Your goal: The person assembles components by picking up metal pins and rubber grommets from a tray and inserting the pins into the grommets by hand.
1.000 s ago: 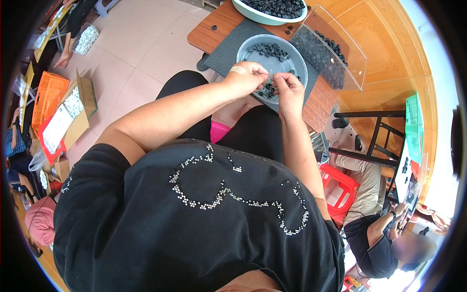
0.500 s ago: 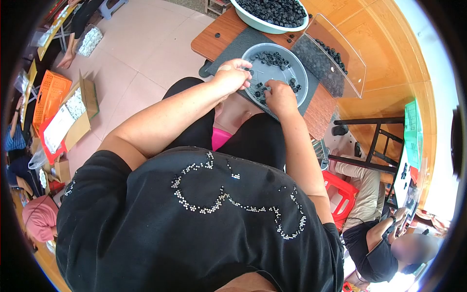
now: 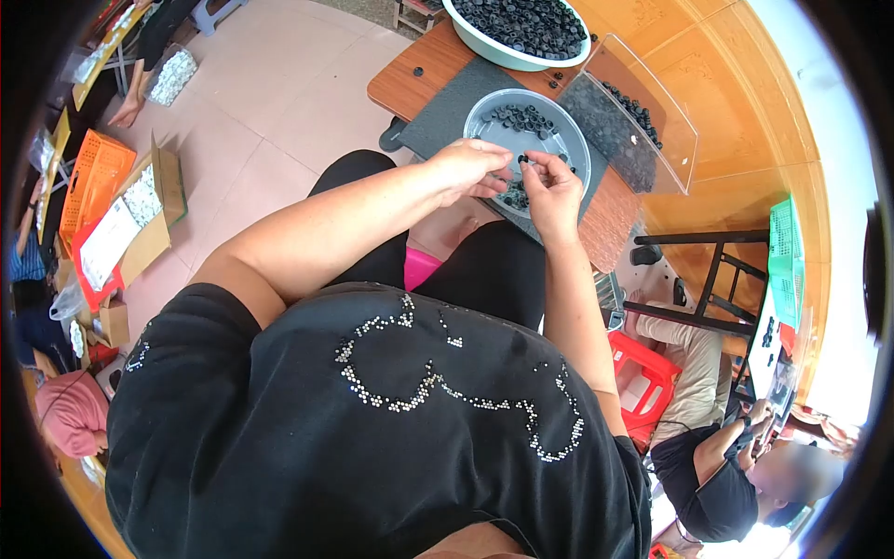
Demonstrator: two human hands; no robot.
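The grey round basin (image 3: 472, 119) holds small black cap-like pieces (image 3: 521, 119), several of them scattered in separate groups. Above its near side, my two hands are close together. The thumb and fingertips of my right hand (image 3: 555, 194) pinch one small black piece (image 3: 523, 159). From the left, my left hand (image 3: 468, 170) reaches in with its thumb and fingers drawn together beside that piece. What lies between the left fingertips, if anything, is too small to make out.
A pale tub (image 3: 507, 58) heaped with black pieces stands at the back of the wooden table (image 3: 410, 88). A clear plastic panel (image 3: 666, 140) leans at the right, with more black pieces behind it. At lower right a person (image 3: 717, 480) sits beside a red stool (image 3: 643, 377).
My right hand has lifted from the basin's bottom with a black piece at its fingertips. My left hand has moved right, and the two hands are now close together.
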